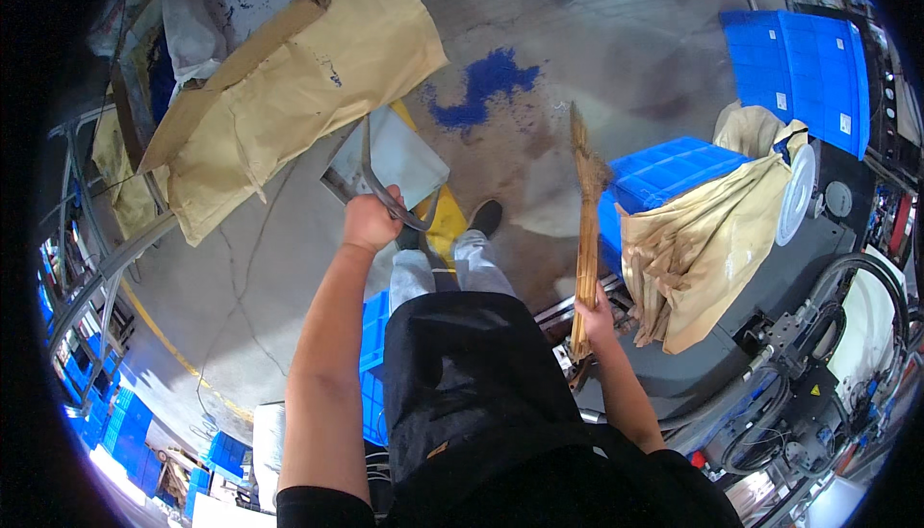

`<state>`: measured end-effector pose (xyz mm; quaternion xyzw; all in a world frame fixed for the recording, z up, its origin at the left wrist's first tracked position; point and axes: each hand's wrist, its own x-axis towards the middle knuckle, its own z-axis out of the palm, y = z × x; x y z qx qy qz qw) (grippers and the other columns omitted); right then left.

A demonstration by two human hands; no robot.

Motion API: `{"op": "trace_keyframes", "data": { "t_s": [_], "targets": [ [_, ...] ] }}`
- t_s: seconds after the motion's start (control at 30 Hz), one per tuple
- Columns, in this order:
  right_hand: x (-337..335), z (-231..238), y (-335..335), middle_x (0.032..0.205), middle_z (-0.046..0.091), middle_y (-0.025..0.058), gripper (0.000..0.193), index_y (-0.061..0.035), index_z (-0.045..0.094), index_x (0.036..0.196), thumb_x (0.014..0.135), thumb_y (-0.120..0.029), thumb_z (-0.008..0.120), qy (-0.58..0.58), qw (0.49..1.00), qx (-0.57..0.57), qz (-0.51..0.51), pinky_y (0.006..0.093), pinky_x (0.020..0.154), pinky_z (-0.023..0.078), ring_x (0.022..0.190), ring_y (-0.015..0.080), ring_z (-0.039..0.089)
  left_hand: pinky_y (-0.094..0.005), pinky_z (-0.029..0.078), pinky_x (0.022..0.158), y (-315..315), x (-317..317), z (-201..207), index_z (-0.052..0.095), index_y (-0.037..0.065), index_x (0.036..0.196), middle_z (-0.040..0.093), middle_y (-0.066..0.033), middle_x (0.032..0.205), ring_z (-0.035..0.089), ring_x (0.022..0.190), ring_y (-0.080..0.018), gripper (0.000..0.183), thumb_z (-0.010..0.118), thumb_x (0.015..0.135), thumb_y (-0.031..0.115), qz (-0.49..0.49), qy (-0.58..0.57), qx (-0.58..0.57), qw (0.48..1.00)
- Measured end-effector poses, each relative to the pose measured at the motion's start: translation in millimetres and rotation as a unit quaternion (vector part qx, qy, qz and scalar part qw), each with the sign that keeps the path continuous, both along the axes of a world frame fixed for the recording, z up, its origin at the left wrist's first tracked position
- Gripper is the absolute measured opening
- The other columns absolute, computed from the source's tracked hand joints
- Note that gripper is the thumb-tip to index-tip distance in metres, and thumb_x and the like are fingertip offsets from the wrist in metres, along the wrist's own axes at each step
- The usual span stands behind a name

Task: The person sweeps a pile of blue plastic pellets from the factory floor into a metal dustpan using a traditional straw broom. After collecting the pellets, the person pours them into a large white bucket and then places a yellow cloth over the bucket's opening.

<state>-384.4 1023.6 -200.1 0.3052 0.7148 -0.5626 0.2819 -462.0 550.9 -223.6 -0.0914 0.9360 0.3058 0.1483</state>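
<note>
My left hand (372, 223) is closed round the bent grey handle of a dustpan (409, 157), whose pale metal pan hangs in front of my feet. My right hand (597, 320) grips the lower end of a long wooden-coloured brush (587, 215). The brush stands out away from me, and its brownish bristles show partway up, at the side. Beyond the dustpan, a patch of blue granules (481, 90) lies scattered on the grey floor. The brush and the granules are apart.
At the left stands a large open carton (279, 80) with brown paper over its side and blue bits inside. To the right, a blue crate (664, 177) sits beside crumpled brown paper (717, 239). More blue crates (794, 71) stand behind. Machinery with hoses (808, 355) fills the right.
</note>
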Motion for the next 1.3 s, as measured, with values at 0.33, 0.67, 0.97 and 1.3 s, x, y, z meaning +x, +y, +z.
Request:
{"op": "trace_keyframes", "data": {
  "t_s": [0.33, 0.67, 0.97, 1.3],
  "targets": [
    [-30.8, -19.8, -12.3, 0.107, 0.055, 0.0080, 0.071, -0.0051, 0.028, 0.138, 0.077, -0.009, 0.065, -0.055, 0.989, 0.122, 0.058, 0.0260, 0.077, 0.044, 0.090, 0.0160, 0.053, -0.0462, 0.043, 0.052, 0.9, -3.0, 5.0, 0.051, 0.011, 0.071, 0.057, -0.0139, 0.062, 0.056, 0.061, -0.0364, 0.010, 0.057, 0.070, 0.020, 0.010, 0.009, 0.024, 1.000],
    [-73.8, -44.1, -30.7, 0.089, 0.054, 0.0043, 0.050, -0.0096, 0.041, 0.125, 0.079, -0.014, 0.061, -0.100, 0.986, -0.041, -0.129, 0.0298, 0.057, 0.048, 0.073, 0.0167, 0.056, -0.0451, 0.044, 0.051, 2.0, -5.1, 7.9, 0.052, 0.012, 0.068, 0.057, -0.0127, 0.062, 0.056, 0.060, -0.0359, 0.008, 0.057, 0.067, 0.017, 0.014, 0.031, 0.020, 0.999],
    [-96.0, -10.5, -69.1, 0.085, 0.051, 0.0030, 0.040, -0.0160, 0.041, 0.120, 0.083, -0.017, 0.057, -0.074, 0.982, -0.077, -0.158, 0.0305, 0.047, 0.048, 0.073, 0.0159, 0.056, -0.0446, 0.044, 0.051, 0.4, -1.7, 3.3, 0.053, 0.012, 0.068, 0.056, -0.0133, 0.060, 0.056, 0.060, -0.0360, 0.007, 0.058, 0.067, 0.017, 0.014, 0.034, 0.012, 0.999],
    [-122.6, -39.1, -63.4, 0.078, 0.051, 0.0065, 0.034, -0.0131, 0.045, 0.110, 0.080, -0.019, 0.060, -0.148, 0.981, -0.048, -0.114, 0.0335, 0.046, 0.046, 0.063, 0.0200, 0.055, -0.0449, 0.044, 0.050, 0.0, -1.1, -0.7, 0.050, 0.011, 0.066, 0.055, -0.0146, 0.060, 0.055, 0.059, -0.0372, 0.011, 0.057, 0.069, 0.018, 0.021, 0.018, 0.016, 0.999]
  ]
}}
